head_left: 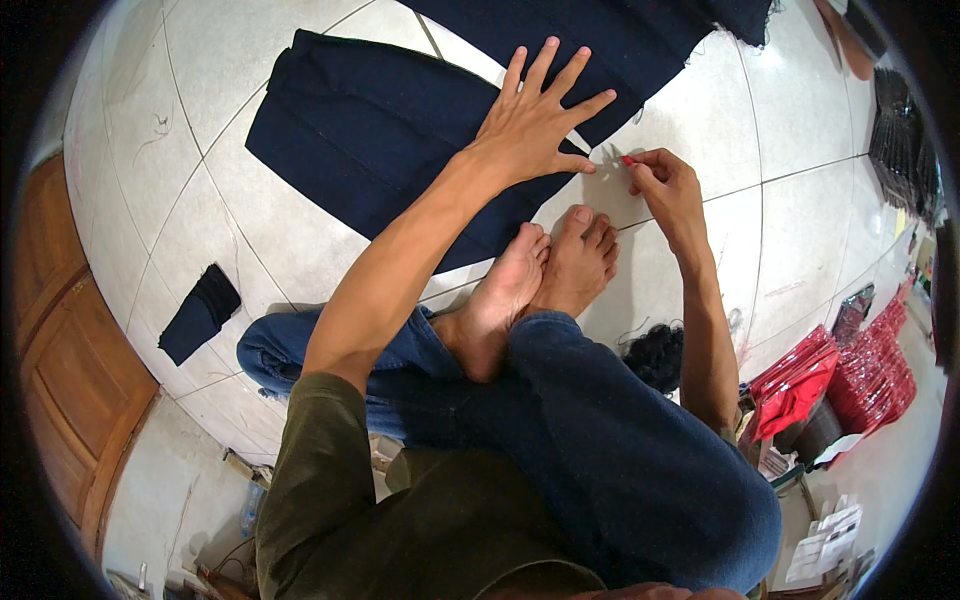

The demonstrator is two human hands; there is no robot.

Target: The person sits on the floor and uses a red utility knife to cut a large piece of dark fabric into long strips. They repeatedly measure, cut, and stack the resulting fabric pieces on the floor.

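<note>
My left hand (535,120) is spread with all fingers apart over dark navy cloth. It reaches across the edge of one folded navy piece (350,130) lying flat on the tiles. Its fingertips are over or beside a second navy cloth (640,60) with a frayed edge at the top. To the right, my right hand (668,190) is closed in a pinch on a small red-handled tool (628,160). A thin, pale tip seems to point from it toward my left thumb; its exact kind is too small to tell.
My bare feet (575,260) rest close to the cloth on the tiled floor (800,130). A small folded dark cloth (200,313) lies at left, near a wooden door (80,370). Black thread scraps (655,358) lie by my right knee. Red plastic-wrapped packs (870,370) are stacked at right.
</note>
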